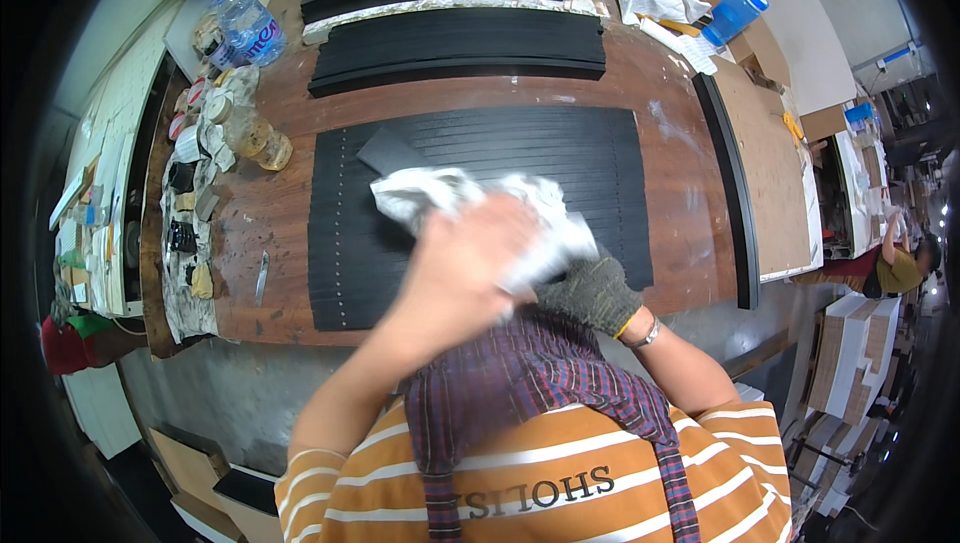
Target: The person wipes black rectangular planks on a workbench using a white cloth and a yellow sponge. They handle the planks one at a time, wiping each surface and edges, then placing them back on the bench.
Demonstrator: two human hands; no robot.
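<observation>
My left hand (470, 243), bare and blurred by motion, is closed on a crumpled white cloth (420, 190). The cloth lies across a flat black slat (390, 154), whose far left end sticks out tilted beyond it. At the slat's near right end is my right hand (598, 295), in a dark grey knit glove. Its fingers curl as if round the slat, partly hidden by the cloth and the left hand. Beneath both hands, a row of black slats (590, 158) lies side by side on the brown table (265, 233), with small light dots along the left end.
Stacked black slats (455, 48) stand at the far side. On the left are a water bottle (248, 28), a stained bottle (258, 138), a knife (262, 278) and a dirty strip of cloth (200, 203). A long black bar (728, 188) and blue bottle (735, 13) are at right.
</observation>
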